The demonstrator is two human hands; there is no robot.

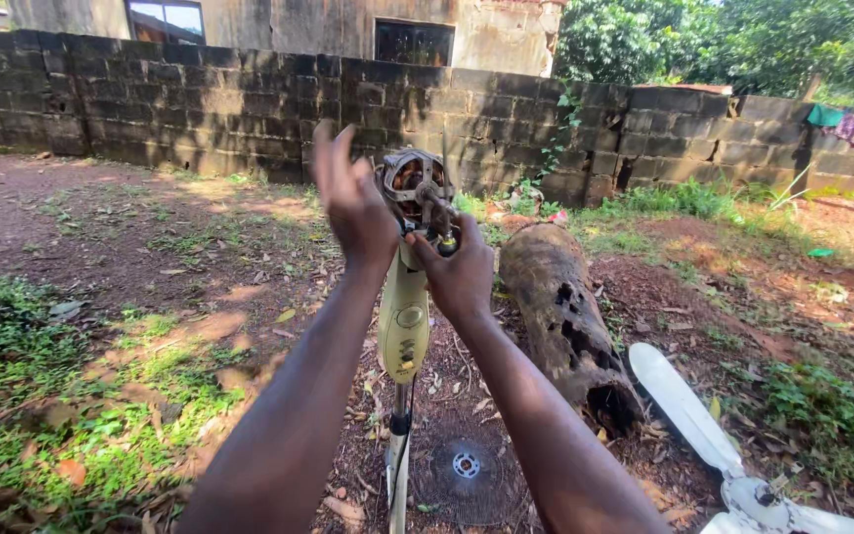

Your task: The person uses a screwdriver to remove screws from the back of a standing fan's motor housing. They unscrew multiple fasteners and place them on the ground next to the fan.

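With the left hand (353, 203) spread open beside the bare fan motor (409, 188) and only the right hand (459, 277) pinching its shaft (437, 210), the stand (404, 326) could tip toward the log (565, 321).

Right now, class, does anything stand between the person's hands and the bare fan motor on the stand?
Nothing visible does. The right hand already touches the fan motor at its front shaft, and the left hand is open right beside it. The log lies off to the side.
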